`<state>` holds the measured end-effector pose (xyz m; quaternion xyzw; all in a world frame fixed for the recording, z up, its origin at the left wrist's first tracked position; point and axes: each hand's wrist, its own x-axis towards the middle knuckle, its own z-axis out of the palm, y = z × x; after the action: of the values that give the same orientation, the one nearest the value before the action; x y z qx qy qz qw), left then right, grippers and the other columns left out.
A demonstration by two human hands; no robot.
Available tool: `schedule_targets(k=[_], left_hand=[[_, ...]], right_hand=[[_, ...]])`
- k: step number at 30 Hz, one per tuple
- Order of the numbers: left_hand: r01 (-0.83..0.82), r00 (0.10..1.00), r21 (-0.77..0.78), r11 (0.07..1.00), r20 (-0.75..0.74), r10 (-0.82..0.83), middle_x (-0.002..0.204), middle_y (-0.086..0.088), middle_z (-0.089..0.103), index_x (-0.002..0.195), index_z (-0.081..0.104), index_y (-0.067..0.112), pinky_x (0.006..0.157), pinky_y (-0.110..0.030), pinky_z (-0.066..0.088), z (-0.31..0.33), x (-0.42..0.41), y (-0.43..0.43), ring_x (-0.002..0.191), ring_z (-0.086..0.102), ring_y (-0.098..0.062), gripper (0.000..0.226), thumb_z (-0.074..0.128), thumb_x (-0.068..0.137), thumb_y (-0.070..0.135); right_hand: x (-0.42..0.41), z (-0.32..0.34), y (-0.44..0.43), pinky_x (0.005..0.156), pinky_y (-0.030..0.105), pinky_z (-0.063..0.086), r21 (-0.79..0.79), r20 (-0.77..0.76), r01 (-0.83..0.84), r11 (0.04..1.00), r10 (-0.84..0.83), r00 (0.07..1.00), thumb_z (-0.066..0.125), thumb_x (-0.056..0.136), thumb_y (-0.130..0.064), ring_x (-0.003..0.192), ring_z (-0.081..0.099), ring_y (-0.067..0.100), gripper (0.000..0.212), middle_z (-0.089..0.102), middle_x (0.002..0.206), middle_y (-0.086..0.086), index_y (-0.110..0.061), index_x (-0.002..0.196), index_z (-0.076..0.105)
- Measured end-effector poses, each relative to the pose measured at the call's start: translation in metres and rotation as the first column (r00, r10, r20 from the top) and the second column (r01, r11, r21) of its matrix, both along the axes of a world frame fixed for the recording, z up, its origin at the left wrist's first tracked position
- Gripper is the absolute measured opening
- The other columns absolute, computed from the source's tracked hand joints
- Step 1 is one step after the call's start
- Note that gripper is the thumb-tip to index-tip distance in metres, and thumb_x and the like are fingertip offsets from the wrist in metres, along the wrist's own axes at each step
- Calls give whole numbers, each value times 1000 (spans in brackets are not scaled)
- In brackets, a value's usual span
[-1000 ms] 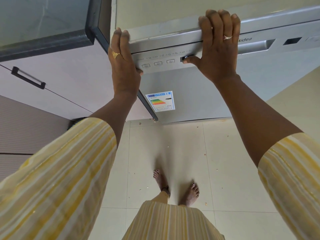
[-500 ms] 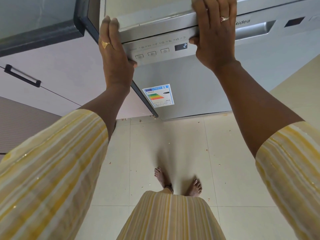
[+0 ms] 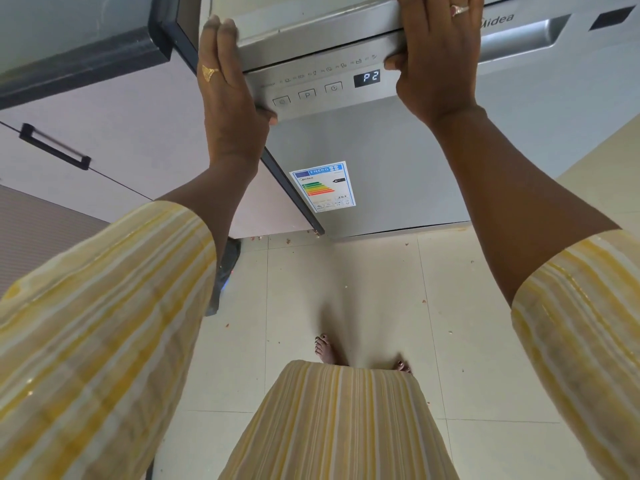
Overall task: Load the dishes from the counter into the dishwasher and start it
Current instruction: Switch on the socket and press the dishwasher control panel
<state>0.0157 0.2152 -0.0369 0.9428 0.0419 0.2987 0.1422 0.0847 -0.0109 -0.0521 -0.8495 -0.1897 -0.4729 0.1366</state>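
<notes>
Head view: fingers of the left hand (image 3: 230, 109) hook over the dishwasher (image 3: 398, 161) top edge, thumb under the button panel (image 3: 322, 88). The right hand (image 3: 436, 60) grips the same edge, thumb beside the little screen (image 3: 367, 77) showing P2. Door looks shut, no dishes seen. Loading seems done; only starting is left.

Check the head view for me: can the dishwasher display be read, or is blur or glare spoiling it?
Head view: the display reads P2 sharply, no glare; the cabinet handle at left is smeared; wide-angle distortion bends the dishwasher edges; daylight is soft, with faint shadows on the floor.
</notes>
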Motion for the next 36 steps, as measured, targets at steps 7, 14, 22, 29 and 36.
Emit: schedule_targets(k=[7,14,22,29,36], left_hand=[[19,1000,-9,1000,5,-19,148,-19,24,139,27,-4,107,-7,19,-1,-1,2,137,26,-32,90,75,64,7],[52,997,-74,996,-49,-55,151,-15,20,143,25,2,110,-22,30,6,-5,0,140,22,-27,87,73,71,1],[56,988,-122,991,-137,-73,154,-12,19,145,23,5,110,-22,23,16,-12,2,143,18,-25,80,66,78,-7],[75,963,-201,977,-240,-123,156,-8,12,148,17,10,115,-33,27,31,-21,1,144,14,-25,84,57,79,-15],[110,916,-282,953,-344,-208,156,-13,12,147,19,3,118,-37,15,61,-31,2,144,13,-26,81,51,75,-14]], right_hand=[[-3,3,3,98,39,41,40,-18,-2,999,3,1000,55,70,-13,105,60,32,48,65,111,11,-5,118,61],[-2,8,3,102,46,39,12,-40,-38,999,38,998,66,60,-12,112,57,30,57,61,120,10,-4,116,61],[-11,18,2,100,52,38,-1,-139,-30,1000,29,990,78,58,-9,112,58,37,64,62,122,16,1,119,62],[-25,39,10,95,56,42,20,-290,37,999,-30,957,82,57,-5,108,60,39,57,65,116,17,3,111,66],[-48,75,60,98,45,43,85,-572,201,976,-118,812,50,91,-41,112,56,38,47,64,112,24,2,97,67]])
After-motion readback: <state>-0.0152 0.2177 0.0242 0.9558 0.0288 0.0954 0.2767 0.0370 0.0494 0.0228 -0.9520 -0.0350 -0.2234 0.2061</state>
